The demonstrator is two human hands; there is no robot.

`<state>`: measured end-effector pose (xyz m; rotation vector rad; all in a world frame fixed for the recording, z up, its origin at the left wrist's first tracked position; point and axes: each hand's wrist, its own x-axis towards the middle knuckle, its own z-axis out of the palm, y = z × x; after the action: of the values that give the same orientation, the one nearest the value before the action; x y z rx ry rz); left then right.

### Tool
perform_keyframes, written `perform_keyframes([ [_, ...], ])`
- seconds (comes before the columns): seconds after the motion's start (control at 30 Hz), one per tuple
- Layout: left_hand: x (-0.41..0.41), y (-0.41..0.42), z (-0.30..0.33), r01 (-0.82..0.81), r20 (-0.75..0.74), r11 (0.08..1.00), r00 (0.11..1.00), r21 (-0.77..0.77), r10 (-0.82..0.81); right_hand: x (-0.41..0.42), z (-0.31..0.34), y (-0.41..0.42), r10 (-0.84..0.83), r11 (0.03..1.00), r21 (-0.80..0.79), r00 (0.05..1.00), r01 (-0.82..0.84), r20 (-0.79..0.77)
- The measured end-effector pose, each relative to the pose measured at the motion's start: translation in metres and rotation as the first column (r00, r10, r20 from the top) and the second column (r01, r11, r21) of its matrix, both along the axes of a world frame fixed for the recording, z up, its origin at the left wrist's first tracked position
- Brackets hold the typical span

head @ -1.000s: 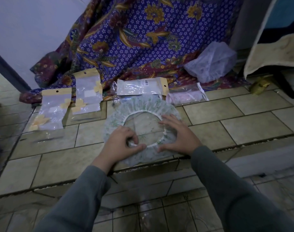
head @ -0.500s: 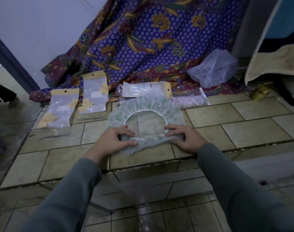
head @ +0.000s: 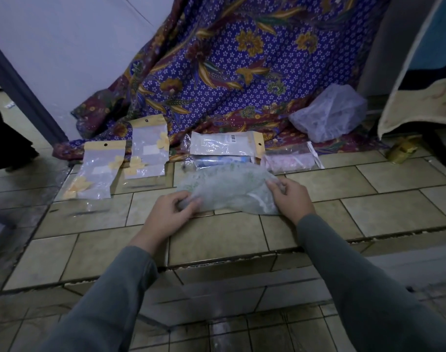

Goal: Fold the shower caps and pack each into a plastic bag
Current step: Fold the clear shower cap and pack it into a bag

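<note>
On the tiled step, both hands — left hand, right hand — pinch the folded shower cap before bagged caps.

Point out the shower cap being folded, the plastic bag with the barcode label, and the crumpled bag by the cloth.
shower cap (head: 227, 189): head view, middle of its folded body.
barcode bag (head: 222, 146): head view, clear front panel.
crumpled bag (head: 328, 113): head view, its bulging middle.

The tiled floor carries a folded shower cap, with plastic bags and patterned cloth behind the cap.
</note>
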<state>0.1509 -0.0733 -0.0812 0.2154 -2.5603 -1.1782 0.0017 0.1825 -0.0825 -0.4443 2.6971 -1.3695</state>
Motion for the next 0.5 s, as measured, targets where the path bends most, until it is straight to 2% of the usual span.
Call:
perform_keyframes([
  [0.13, -0.021, 0.001, 0.0, -0.224, 0.063, 0.973, 0.972, -0.05, 0.227, -0.001, 0.003, -0.022, 0.097, 0.968, 0.236, 0.995, -0.091, -0.014],
  [0.3, -0.034, -0.001, -0.001, -0.304, 0.201, 0.946, 0.925, -0.116, 0.322, -0.002, 0.001, -0.035, 0.027, 0.961, 0.277, 0.98, 0.029, -0.195],
  [0.43, -0.037, -0.003, 0.006, -0.266, 0.389, 0.904, 0.835, -0.333, 0.389, -0.004, -0.005, -0.029, 0.039, 0.95, 0.313, 0.989, 0.009, -0.146],
  [0.5, -0.041, 0.006, 0.016, -0.264, 0.36, 0.801, 0.787, -0.538, 0.501, -0.004, -0.005, -0.029, 0.033, 0.928, 0.372, 0.99, 0.022, -0.14],
])
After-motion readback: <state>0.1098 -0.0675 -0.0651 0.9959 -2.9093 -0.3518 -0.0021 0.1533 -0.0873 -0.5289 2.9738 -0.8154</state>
